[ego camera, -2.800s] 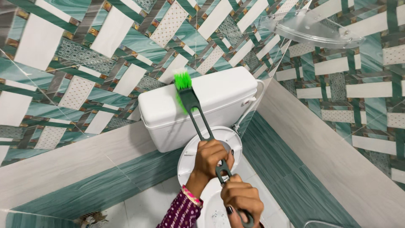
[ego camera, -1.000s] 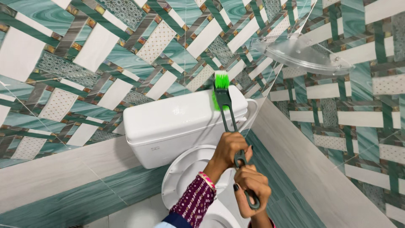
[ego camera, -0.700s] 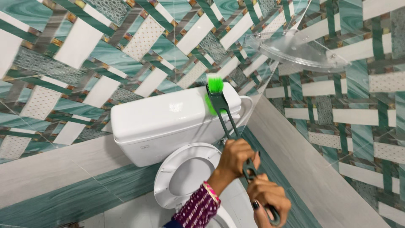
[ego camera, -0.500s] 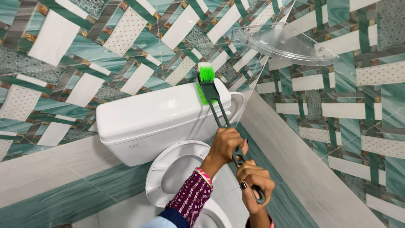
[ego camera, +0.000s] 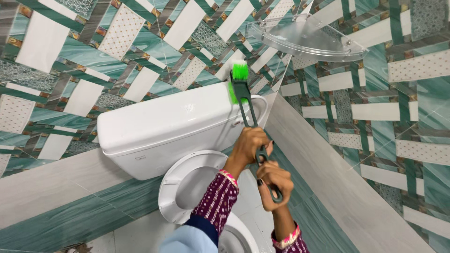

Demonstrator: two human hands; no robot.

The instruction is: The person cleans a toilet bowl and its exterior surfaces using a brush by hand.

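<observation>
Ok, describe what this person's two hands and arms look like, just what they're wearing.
The left hand comes out of a maroon sleeve with a fine white print and a pink-and-gold cuff; nearer the camera is pale blue cloth. The right hand has dark-painted nails and a matching maroon sleeve cuff.

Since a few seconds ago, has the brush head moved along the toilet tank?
Yes. The green brush head has moved from the middle of the white tank lid to its right end, near the corner.

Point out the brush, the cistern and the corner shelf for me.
brush (ego camera: 240, 75), head view, on its green bristles.
cistern (ego camera: 164, 126), head view, on its white lid.
corner shelf (ego camera: 304, 40), head view, on its clear tray.
</observation>
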